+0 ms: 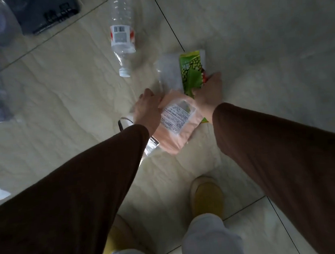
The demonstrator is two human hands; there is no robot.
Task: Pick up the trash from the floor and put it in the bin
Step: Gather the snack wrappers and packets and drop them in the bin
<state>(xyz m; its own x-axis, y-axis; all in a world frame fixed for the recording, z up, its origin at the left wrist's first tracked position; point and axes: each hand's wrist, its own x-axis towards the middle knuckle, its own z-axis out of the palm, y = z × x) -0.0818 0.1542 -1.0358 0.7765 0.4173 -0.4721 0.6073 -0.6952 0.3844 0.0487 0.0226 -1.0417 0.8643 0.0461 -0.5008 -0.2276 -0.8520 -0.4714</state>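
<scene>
- 2 hands reach down to a cluster of wrappers on the tiled floor (pixel 65 98), a person bending over them in yellow slippers.
- The left hand (pixel 146 110) has its grip closed on the edge of a pink packet (pixel 174 130) with a white printed label; a clear, silvery wrapper (pixel 151 147) pokes out beneath the sleeve.
- The right hand (pixel 208 92) presses on a green snack wrapper (pixel 190 73); its fingers are hidden, so whether that grip is closed cannot be told.
- A frosted plastic bag (pixel 169 73) lies under the green wrapper, touching it.
- To do this step well, pinch all the flimsy layers together before lifting; loose film is likely to slip free.
- An empty clear bottle (pixel 121 36), capped and lying on its side, waits just beyond.
- No bin can be identified with certainty.
</scene>
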